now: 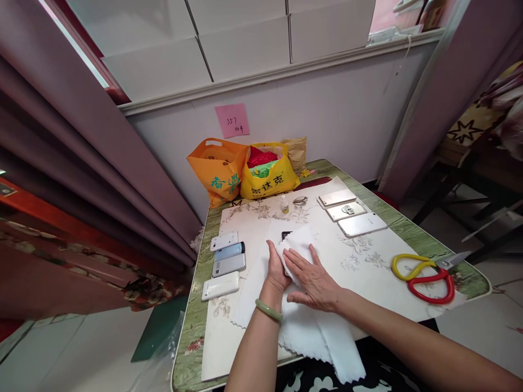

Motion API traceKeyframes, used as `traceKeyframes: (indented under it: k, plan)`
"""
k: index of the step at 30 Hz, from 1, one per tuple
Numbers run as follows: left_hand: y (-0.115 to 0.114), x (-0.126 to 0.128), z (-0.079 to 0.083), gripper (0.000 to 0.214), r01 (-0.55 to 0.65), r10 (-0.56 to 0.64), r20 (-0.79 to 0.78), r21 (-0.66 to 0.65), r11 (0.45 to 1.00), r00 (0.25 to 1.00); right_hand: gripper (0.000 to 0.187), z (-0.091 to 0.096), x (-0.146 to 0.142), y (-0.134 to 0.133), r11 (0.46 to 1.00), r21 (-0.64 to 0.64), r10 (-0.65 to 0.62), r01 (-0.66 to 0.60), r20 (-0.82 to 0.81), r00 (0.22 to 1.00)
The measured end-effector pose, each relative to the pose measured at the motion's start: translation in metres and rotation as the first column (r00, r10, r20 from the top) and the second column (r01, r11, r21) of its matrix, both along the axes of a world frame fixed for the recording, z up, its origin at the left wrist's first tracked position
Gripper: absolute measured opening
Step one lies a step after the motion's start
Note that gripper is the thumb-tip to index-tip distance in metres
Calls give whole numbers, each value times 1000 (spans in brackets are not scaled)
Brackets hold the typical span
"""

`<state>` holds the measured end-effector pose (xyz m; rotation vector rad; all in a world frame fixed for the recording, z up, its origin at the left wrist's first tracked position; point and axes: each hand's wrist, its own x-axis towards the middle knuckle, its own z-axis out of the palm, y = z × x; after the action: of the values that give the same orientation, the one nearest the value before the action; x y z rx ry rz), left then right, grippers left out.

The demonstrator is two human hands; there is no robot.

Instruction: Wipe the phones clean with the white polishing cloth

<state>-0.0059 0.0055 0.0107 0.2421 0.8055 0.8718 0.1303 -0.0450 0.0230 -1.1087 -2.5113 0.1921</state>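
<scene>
My left hand [278,268], with a green bangle at its wrist, cups a mobile phone from below. Only a dark end of the phone [286,235] shows past a white cloth [303,238] that covers the rest. Flat on top of the cloth lies my right hand [312,280], fingers stretched out and thumb apart, pressing the cloth against the phone. The cloth's loose end hangs over the near table edge toward my lap. A second white cloth [253,296] seems to lie spread under my hands; where one ends and the other starts is hard to see.
Several phones [229,265] lie in a row at left, three more phones [362,223] at right. Scissors [429,277] with yellow and red handles rest near the right edge. A small bottle [284,204], orange bag [216,169] and yellow bag [269,182] stand at the back.
</scene>
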Motion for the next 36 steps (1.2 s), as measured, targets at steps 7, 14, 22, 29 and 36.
traceKeyframes:
  k: [7, 14, 22, 29, 36]
  plan:
    - [6, 4, -4, 78, -106, 106, 11, 48, 993, 994, 78, -8, -8, 20, 990, -55, -129, 131, 33, 991]
    - [9, 8, 2, 67, -79, 58, 129, 160, 984, 990, 75, -4, -14, 63, 941, -177, -273, 287, 101, 957]
    - [7, 8, 4, 69, -84, 60, 141, 173, 981, 988, 79, -11, -11, 57, 945, -67, -317, 321, 66, 946]
    - [0, 4, 3, 79, -82, 82, 8, 79, 993, 997, 92, -13, -8, -2, 988, 76, -134, 132, 22, 991]
    - [2, 4, 2, 77, -130, 134, -57, 71, 989, 989, 88, -13, -14, 12, 988, 69, -140, 138, 37, 989]
